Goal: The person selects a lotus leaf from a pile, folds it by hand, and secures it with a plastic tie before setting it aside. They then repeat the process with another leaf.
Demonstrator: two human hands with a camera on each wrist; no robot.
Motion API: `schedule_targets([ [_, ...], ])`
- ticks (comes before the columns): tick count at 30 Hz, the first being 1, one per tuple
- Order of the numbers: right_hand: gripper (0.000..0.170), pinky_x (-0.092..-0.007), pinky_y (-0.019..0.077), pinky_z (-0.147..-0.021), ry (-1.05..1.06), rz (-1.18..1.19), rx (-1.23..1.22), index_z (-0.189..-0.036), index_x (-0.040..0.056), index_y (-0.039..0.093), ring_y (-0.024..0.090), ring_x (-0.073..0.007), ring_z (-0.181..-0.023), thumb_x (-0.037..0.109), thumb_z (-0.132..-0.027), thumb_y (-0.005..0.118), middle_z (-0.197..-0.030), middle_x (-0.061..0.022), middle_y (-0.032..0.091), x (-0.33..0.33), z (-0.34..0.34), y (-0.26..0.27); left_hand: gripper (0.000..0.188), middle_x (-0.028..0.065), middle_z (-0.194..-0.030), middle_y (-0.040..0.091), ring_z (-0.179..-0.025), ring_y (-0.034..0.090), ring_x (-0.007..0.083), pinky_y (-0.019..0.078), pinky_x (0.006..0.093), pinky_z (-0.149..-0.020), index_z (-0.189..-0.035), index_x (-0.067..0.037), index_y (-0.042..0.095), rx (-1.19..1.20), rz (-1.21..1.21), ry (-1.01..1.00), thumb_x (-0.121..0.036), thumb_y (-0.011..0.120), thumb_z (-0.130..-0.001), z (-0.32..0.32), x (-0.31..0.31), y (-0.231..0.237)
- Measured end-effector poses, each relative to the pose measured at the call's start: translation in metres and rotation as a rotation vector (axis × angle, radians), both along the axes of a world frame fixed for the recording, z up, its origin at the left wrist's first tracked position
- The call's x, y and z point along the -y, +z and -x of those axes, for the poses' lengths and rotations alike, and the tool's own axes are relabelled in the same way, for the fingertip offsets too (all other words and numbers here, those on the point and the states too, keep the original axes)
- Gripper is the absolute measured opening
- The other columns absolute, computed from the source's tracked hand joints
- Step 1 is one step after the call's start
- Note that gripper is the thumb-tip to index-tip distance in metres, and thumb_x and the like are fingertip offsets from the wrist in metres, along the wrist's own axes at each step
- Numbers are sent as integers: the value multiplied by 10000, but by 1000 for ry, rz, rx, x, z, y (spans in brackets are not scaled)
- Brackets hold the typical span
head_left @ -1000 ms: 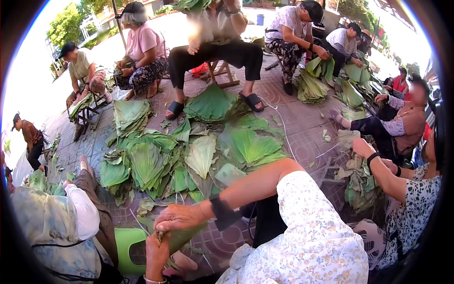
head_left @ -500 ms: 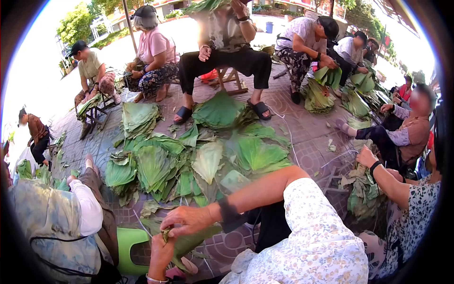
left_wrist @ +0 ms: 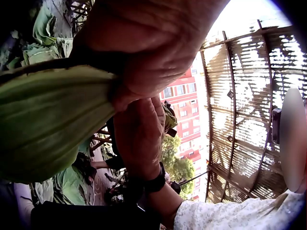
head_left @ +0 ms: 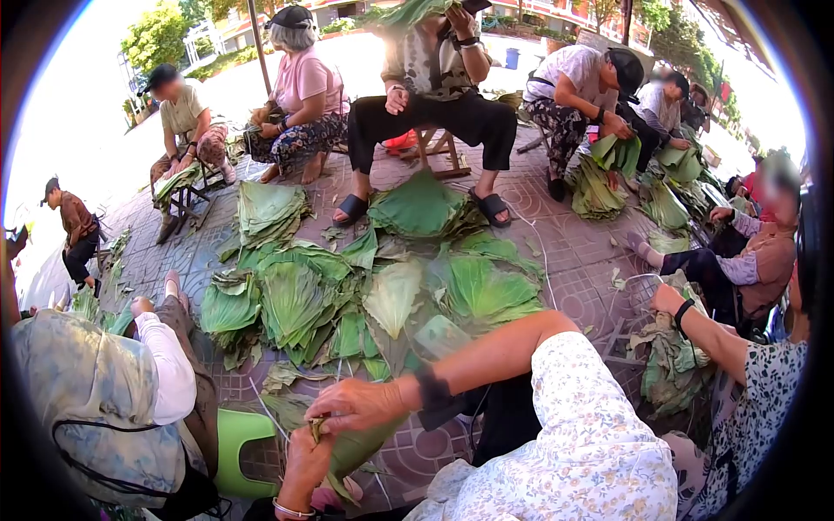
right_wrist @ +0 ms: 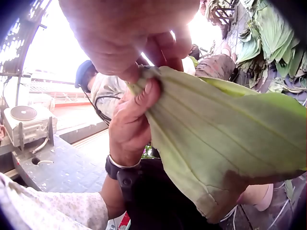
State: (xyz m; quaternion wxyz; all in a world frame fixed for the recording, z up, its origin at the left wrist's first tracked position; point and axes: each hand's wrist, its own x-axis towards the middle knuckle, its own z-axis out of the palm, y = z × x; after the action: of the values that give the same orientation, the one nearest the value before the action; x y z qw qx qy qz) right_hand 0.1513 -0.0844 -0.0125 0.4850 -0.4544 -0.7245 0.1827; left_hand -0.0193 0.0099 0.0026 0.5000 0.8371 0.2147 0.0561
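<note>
Across a patterned brick pavement point(head_left: 573, 221), a person in black trousers point(head_left: 430, 74) sits facing the camera behind overlapping heaps of broad green leaves point(head_left: 295, 300). In the foreground, a worker's white floral sleeve point(head_left: 591, 417) sweeps in from the right, while a green plastic chair point(head_left: 228, 445) stands near the worker's left hand. One large green leaf point(right_wrist: 220, 127) hangs between the worker's hands, its blade fanning out from a gathered, narrow end and its lower part above the pavement. The right hand point(head_left: 356, 404) bends over that end, fingers curled and pinching it; the left hand point(head_left: 304, 458), just below, grips the same end with its thumb pressed along the leaf. A dark band point(head_left: 431, 388) circles the right wrist, a pale bracelet point(head_left: 292, 510) the left.
</note>
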Motion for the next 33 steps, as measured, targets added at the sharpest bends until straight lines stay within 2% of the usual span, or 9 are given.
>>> schedule_targets([
  [6,342,-407,467,-749,25,28,2,-1031,-41,572,592,-354,-841,249,-850,569,-903,-189,621,-1,-1,-2,233,61,-650,560,-637,443,83,399,297,-553,-863,62,585,-30,-48,1,-169,615,-868,-1,2,4],
  [9,348,-407,467,-748,37,51,4,-1035,-43,571,591,-355,-838,256,-858,559,-895,-193,618,-1,-2,-2,215,76,-646,556,-624,452,93,403,308,-555,-860,51,586,6,9,2,-163,613,-862,-1,1,-2],
  [15,368,-405,470,-746,51,86,-8,-1052,-51,567,591,-355,-840,269,-872,544,-904,-198,617,0,-3,2,200,121,-642,553,-588,471,134,409,332,-554,-833,35,578,1,-49,8,-161,604,-855,-1,3,0],
  [33,391,-404,476,-733,44,134,0,-1062,-52,566,602,-359,-827,297,-890,520,-904,-208,617,2,-3,0,229,120,-583,504,-568,438,114,396,342,-521,-803,36,564,-17,-103,-4,-184,595,-857,0,7,7],
])
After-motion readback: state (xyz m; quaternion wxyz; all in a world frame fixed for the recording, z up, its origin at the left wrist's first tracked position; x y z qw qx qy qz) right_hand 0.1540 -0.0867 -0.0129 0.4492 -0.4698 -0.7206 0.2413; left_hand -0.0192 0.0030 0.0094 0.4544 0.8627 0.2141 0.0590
